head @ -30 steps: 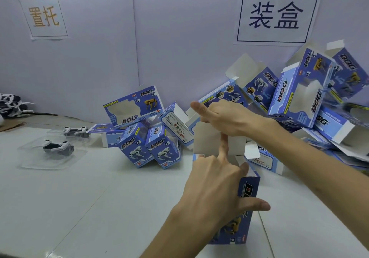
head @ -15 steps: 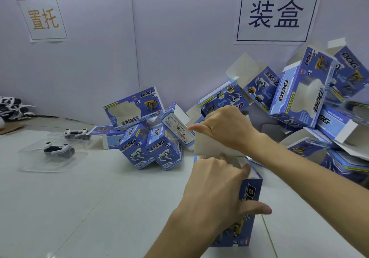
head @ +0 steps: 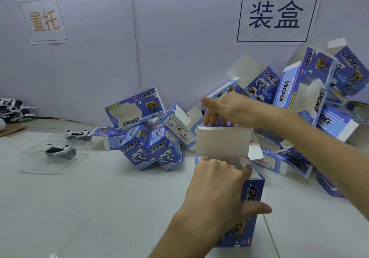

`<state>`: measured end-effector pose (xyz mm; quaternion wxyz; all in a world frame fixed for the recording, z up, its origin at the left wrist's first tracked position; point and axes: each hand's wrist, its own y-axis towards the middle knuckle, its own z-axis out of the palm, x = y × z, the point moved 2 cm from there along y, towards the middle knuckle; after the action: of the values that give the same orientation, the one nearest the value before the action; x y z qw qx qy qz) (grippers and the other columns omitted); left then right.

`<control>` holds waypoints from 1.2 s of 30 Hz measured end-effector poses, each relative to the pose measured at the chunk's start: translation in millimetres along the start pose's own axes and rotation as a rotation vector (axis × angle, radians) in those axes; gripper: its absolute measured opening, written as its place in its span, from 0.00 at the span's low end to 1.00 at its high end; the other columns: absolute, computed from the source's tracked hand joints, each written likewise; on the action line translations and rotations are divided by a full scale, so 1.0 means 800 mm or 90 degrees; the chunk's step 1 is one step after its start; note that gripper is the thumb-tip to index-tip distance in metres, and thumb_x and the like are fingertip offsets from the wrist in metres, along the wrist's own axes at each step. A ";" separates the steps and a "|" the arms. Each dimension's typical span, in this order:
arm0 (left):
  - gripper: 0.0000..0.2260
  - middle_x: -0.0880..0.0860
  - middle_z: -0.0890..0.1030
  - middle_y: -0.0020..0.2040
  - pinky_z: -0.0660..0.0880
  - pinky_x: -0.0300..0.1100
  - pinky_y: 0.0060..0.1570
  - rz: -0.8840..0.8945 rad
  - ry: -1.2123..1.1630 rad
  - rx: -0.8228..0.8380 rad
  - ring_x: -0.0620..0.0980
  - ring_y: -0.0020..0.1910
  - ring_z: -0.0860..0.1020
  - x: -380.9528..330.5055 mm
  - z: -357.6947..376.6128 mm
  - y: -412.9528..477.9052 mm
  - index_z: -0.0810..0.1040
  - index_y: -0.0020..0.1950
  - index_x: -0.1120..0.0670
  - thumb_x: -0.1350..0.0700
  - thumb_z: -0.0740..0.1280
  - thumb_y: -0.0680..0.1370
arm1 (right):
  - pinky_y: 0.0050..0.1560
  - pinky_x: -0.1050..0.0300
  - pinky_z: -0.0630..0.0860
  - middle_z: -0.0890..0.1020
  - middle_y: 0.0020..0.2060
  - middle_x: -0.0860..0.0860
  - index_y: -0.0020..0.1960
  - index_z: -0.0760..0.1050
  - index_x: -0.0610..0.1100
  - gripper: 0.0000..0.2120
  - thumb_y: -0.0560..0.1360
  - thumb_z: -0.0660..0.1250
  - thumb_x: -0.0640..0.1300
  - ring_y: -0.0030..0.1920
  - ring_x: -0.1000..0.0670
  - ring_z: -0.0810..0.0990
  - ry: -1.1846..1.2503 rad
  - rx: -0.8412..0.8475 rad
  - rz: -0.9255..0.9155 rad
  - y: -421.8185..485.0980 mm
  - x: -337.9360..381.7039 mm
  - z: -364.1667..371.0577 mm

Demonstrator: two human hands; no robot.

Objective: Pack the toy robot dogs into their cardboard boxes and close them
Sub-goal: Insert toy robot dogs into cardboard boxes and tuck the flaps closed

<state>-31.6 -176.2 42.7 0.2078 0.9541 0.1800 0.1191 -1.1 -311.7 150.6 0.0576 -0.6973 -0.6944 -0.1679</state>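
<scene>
Two hands on one box: a blue DOG carton standing upright on the white table, front centre, open end up. The left hand grips it from the near side, with fingers curled onto the top rim, index tip at the right edge of the opening, and thumb stretched out across the printed front face. The top flap stands up, white inside facing the camera, with a small side tab bent out on its right. The right hand is above and behind that flap, motion-blurred. Its fingers point down, close together, tips hidden behind the flap's upper edge, thumb stuck out to the left; cannot tell if they touch the card. Box contents not visible. Two toy robot dogs, white and black, lie in clear trays well off to the left. Two more cartons lean side by side just left of the flap. A pile of open boxes is heaped against the wall on the right. Two paper signs are on the wall.
</scene>
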 end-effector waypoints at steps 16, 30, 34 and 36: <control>0.37 0.54 0.72 0.72 0.69 0.52 0.58 -0.021 -0.011 0.047 0.61 0.65 0.71 0.000 0.003 -0.004 0.58 0.77 0.43 0.27 0.59 0.73 | 0.47 0.61 0.71 0.84 0.41 0.56 0.46 0.84 0.61 0.22 0.68 0.61 0.74 0.41 0.61 0.80 0.175 0.064 0.018 -0.022 -0.061 0.022; 0.37 0.55 0.74 0.70 0.69 0.52 0.53 -0.027 -0.021 0.067 0.61 0.62 0.73 0.000 0.006 -0.001 0.59 0.75 0.43 0.26 0.59 0.72 | 0.35 0.60 0.68 0.78 0.31 0.49 0.40 0.80 0.42 0.12 0.80 0.66 0.46 0.32 0.54 0.72 -0.018 -0.128 -0.141 -0.027 -0.038 0.035; 0.37 0.54 0.70 0.74 0.69 0.53 0.59 -0.029 -0.026 0.068 0.61 0.67 0.70 0.001 0.006 -0.003 0.57 0.76 0.42 0.26 0.59 0.72 | 0.39 0.68 0.72 0.79 0.39 0.65 0.56 0.82 0.53 0.10 0.79 0.66 0.54 0.44 0.66 0.78 -0.040 -0.105 -0.134 -0.017 -0.015 0.030; 0.37 0.54 0.70 0.74 0.69 0.53 0.59 -0.028 -0.024 0.067 0.61 0.67 0.70 0.000 0.005 -0.004 0.57 0.76 0.42 0.26 0.59 0.72 | 0.37 0.69 0.68 0.78 0.36 0.63 0.52 0.82 0.50 0.08 0.78 0.69 0.53 0.41 0.66 0.77 -0.078 -0.096 -0.139 -0.009 -0.008 0.031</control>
<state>-31.4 -174.9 37.7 0.1632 0.9615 0.2034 0.0870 -4.0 -309.5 124.3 -0.0562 -0.6289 -0.7538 -0.1816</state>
